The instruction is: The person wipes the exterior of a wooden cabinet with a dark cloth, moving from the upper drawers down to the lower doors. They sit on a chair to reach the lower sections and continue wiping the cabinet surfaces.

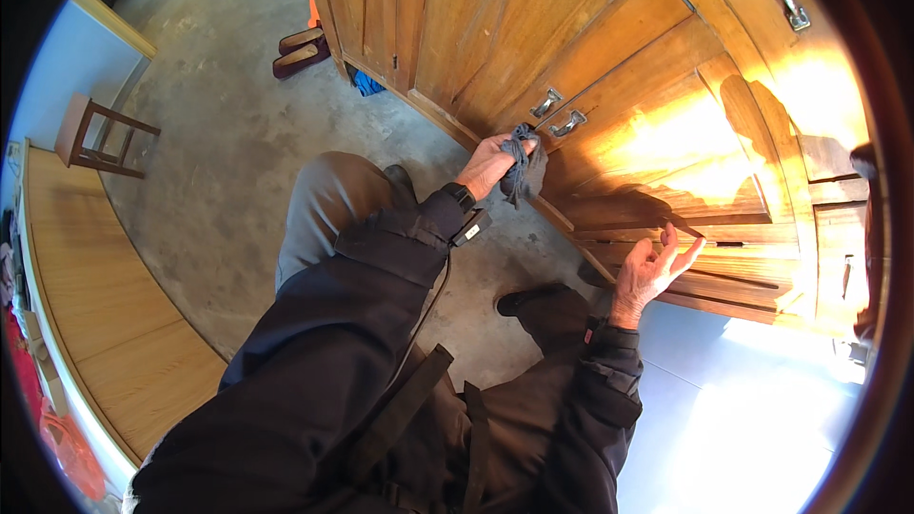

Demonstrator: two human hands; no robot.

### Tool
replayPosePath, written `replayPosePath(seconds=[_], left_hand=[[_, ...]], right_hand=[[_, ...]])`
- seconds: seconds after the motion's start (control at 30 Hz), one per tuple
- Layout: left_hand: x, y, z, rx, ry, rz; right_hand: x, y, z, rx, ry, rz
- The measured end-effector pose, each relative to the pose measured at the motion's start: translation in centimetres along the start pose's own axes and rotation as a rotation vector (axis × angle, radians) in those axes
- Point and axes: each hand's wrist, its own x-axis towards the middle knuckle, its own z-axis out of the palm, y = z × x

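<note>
My left hand (488,165) grips a crumpled dark grey cloth (525,164) beside the lower part of a varnished wooden cabinet (514,28). Just above the cloth, two metal handles (547,103) sit on either side of the seam between the cabinet doors. To the right, my right hand (651,268) holds nothing, its fingers apart and partly bent. It is in front of the sunlit cabinet door (664,150); whether a fingertip touches the wood I cannot tell. A dark watch or band (459,194) is on my left wrist, with a small device (471,228) and cable hanging near it.
A pair of dark shoes (300,51) stands on the concrete floor (207,107) near the cabinet's far end. Something blue (368,83) shows under the cabinet. A small wooden stool (100,135) is by the left wall, beside a low wood-panelled unit (107,300). My knees and feet are below the cabinet.
</note>
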Motion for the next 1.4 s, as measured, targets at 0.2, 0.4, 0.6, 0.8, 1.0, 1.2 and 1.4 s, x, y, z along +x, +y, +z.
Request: replayPosePath(seconds=[0.2, 0.4, 0.6, 0.8, 1.0, 1.2, 1.4], left_hand=[[-0.7, 3.9, 2.7, -0.253, 0.068, -0.003], [1.2, 2.9, 3.5, -0.282, 0.08, 0.001], [1.7, 0.3, 2.0, -0.234, 0.208, -0.005], [-0.5, -4.1, 1.7, -0.202, 0.361, -0.276], [-0.7, -8.8, 1.3, -0.143, 0.149, -0.403], [0.8, -11.8, 0.9, -0.237, 0.177, -0.515], [2.1, -13.7, 0.2, -0.289, 0.246, -0.453]], right_hand=[[0.7, -4.3, -1.2, 0.258, 0.002, 0.124], [-0.4, -4.1, 0.4, 0.427, -0.221, 0.125], [-1.1, 0.4, 1.2, 0.341, -0.191, 0.093], [-2.7, 2.7, 1.0, 0.152, -0.705, 0.285], [-3.4, 2.9, 1.1, 0.036, -0.987, 0.166], [-2.4, 3.6, 0.3, 0.008, -0.958, 0.232], [-2.1, 4.2, 0.5, -0.031, -0.986, 0.242]])
